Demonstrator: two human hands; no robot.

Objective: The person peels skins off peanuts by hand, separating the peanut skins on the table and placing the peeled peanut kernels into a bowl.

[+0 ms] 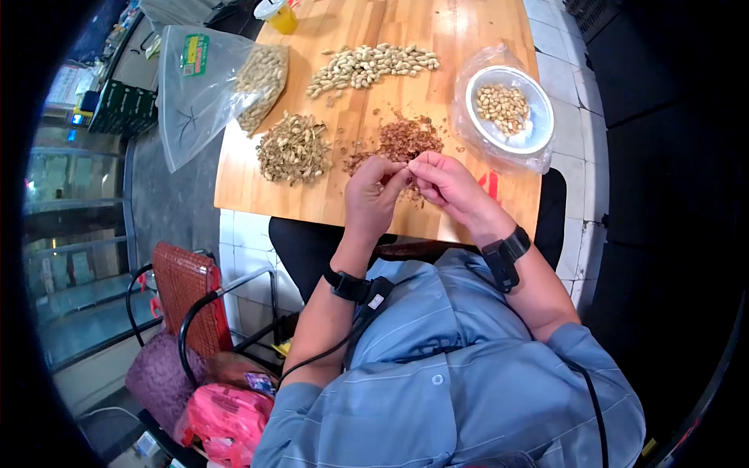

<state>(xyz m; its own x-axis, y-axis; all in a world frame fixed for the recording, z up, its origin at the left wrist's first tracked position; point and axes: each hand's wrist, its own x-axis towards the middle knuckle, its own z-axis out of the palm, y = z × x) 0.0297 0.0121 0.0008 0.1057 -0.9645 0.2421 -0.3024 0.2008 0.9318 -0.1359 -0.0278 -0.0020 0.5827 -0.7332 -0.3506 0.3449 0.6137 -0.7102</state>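
My left hand [373, 193] and my right hand [452, 187] meet fingertip to fingertip over the table's near side. Each is closed in a pinch; whatever sits between the fingertips is too small to make out. Just beyond and partly beneath them lies a heap of reddish-brown peanut skins [409, 137]. Left of that is a pile of broken peanut shells [293, 148]. Whole peanuts in their shells [373, 65] are spread farther back. To the right, a white bowl [544, 117] resting in a clear plastic bag holds pale, skinned peanut kernels [503, 108].
A large clear bag [195, 101] with unshelled peanuts inside hangs over the left edge of the wooden table [460, 31]. A lidded cup of yellow drink [279, 17] stands at the back left. Below left is a chair [187, 288] beside a pink bag [230, 421].
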